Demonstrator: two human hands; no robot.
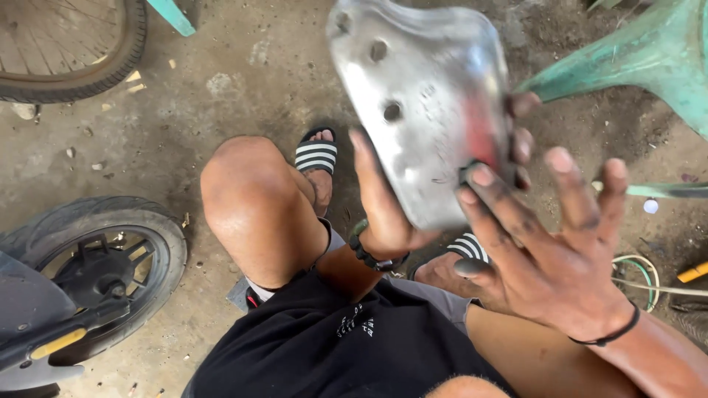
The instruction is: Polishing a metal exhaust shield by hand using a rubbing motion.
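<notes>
1. The bare concrete floor (221, 66) runs under everything, dusty and stained, with small chips and scraps scattered over it.
2. A scooter wheel (110, 265) stands at the left edge, black tyre on a dark cast rim, with a grey fender and a yellow reflector just below it. Up in the far left corner is part of a spoked bicycle wheel (66, 51).
3. A green plastic chair (641, 59) reaches in from the upper right, one leg slanting down to the floor.
4. The person sits low with the knees up, in black shorts, black-and-white striped sandals (316, 155) on the feet.
5. The metal plate (424, 103) is held up in front of the camera, above the knees. It is silvery, curved, rounded at the corners, with a few round holes and a reddish smear near its right side. It looks blurred.
6. The left hand (383, 206) grasps the plate from below, palm against its lower left edge; the fingertips show past its right edge. A dark beaded bracelet sits on that wrist.
7. The right hand (553, 250) is open, fingers spread and grimy; its index fingertip touches the plate's lower right edge beside a small dark part. A thin black band circles the wrist.
8. Loops of pale and green wire (638, 276) lie on the floor by the right hand.
</notes>
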